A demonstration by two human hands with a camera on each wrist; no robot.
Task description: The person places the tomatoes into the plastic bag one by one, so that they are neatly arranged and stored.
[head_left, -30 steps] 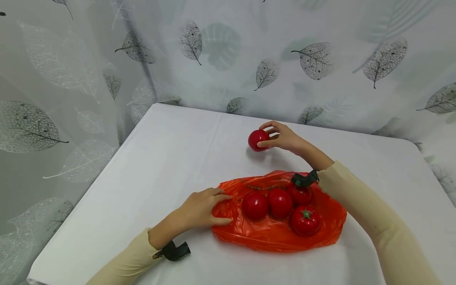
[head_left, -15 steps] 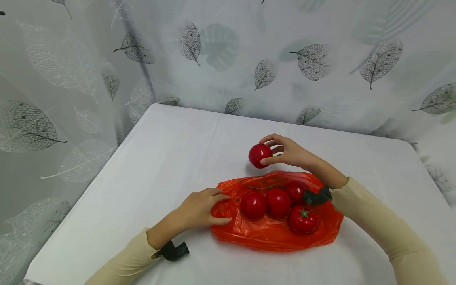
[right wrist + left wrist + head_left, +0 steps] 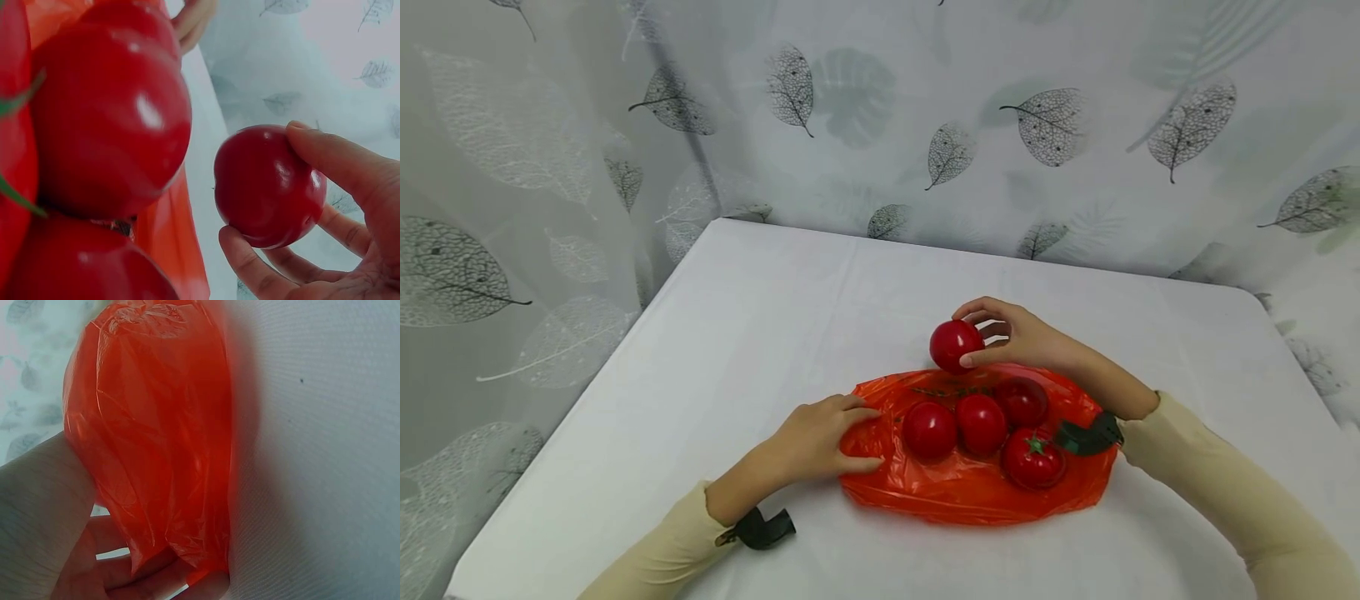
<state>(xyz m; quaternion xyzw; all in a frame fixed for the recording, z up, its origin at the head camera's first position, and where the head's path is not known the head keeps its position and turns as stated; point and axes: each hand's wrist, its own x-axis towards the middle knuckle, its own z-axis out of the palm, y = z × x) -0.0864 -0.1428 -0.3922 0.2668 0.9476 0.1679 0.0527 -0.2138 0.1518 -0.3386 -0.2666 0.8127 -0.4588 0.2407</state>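
Note:
A round red tomato [image 3: 956,345] is held by my right hand [image 3: 1018,335], thumb on one side and fingers on the other. It overlaps the far edge of a red plastic bag [image 3: 940,496] in the head view. Several tomatoes lie in the bag's opening, one with a green calyx [image 3: 1033,457]. At the bag's left end, my left hand [image 3: 820,437] grips the film with its fingers and thumb spread apart. The left wrist view shows the fingers [image 3: 150,581] curled around the crumpled film. In the right wrist view, the held tomato [image 3: 269,187] is apart from the bagged tomatoes [image 3: 112,119].
A white-covered table [image 3: 752,317] carries everything. Behind it and along the left hangs a pale curtain [image 3: 850,167] printed with leaves. Dark straps [image 3: 763,529] sit at both wrists, below beige sleeves.
My right hand has brought the tomato nearer, from the table's far part to the bag's far edge. The left hand keeps its place at the bag. The head view has shifted slightly.

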